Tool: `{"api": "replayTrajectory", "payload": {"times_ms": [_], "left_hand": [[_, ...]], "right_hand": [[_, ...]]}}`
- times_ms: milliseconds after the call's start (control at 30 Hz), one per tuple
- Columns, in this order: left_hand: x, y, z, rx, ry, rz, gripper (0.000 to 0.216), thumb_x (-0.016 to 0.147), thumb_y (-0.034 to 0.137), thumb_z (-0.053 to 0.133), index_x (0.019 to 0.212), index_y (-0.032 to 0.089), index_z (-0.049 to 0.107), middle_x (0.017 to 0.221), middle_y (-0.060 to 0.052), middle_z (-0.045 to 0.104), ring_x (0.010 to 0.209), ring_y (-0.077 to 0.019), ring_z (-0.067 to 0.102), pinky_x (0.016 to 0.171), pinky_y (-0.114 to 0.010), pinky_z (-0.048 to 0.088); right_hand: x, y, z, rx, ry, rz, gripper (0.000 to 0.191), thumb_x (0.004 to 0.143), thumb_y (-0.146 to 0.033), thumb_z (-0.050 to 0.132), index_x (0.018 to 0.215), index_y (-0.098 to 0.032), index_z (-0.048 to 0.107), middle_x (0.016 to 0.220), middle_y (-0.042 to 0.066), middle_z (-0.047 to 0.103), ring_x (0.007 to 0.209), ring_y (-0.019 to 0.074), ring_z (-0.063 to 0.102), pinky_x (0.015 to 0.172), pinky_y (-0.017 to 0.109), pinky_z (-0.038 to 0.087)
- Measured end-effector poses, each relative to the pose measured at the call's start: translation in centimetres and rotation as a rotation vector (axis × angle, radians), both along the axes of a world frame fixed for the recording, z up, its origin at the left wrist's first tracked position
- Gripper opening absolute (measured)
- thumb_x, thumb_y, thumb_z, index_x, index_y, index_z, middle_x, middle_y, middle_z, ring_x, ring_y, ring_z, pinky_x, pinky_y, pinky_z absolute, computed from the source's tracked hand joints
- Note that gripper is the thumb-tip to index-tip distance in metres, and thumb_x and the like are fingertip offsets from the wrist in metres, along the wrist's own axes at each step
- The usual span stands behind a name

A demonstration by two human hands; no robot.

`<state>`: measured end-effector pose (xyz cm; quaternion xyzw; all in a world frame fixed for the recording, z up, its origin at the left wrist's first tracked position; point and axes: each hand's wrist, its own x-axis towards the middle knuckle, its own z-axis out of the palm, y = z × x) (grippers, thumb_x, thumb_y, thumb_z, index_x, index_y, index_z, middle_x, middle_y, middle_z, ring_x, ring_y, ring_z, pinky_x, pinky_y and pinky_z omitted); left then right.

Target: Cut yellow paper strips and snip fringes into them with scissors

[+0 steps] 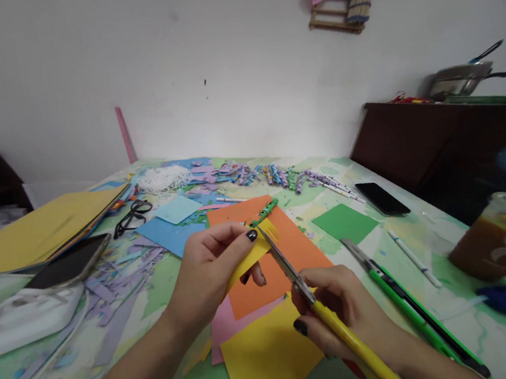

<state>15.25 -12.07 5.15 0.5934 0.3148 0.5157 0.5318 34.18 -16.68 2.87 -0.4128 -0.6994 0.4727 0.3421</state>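
My left hand (218, 256) pinches a folded strip of yellow paper (250, 259), its far edge cut into a fringe. My right hand (345, 316) is closed round yellow-handled scissors (334, 324), whose blades point up and left and meet the fringed edge. How far the blades are parted I cannot make out. Below both hands lie an orange sheet (296, 234), a pink sheet (220, 332) and a yellow sheet (265, 360). A green fringed paper roll (263, 212) rests on the orange sheet, just beyond the strip.
Right of my hands lie a green utility knife (410, 305), a green paper square (345, 223), a phone (382, 198) and a drink cup (505, 236). Purple scraps (108, 289), glasses (132, 217) and another phone (70, 262) are at left. Curled paper pieces (274, 175) line the back.
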Motion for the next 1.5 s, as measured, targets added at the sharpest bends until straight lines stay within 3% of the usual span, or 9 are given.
{"api": "replayTrajectory", "payload": {"times_ms": [1500], "left_hand": [[0.17, -0.11, 0.27, 0.006, 0.029, 0.028, 0.02, 0.088, 0.025, 0.055, 0.074, 0.016, 0.065, 0.053, 0.0, 0.066, 0.05, -0.0116, 0.059, 0.051, -0.022, 0.043]], "right_hand": [[-0.13, -0.09, 0.26, 0.021, -0.02, -0.007, 0.016, 0.07, -0.016, 0.054, 0.064, -0.021, 0.04, 0.052, -0.009, 0.031, 0.043, 0.0054, 0.026, 0.038, 0.018, 0.02]]}}
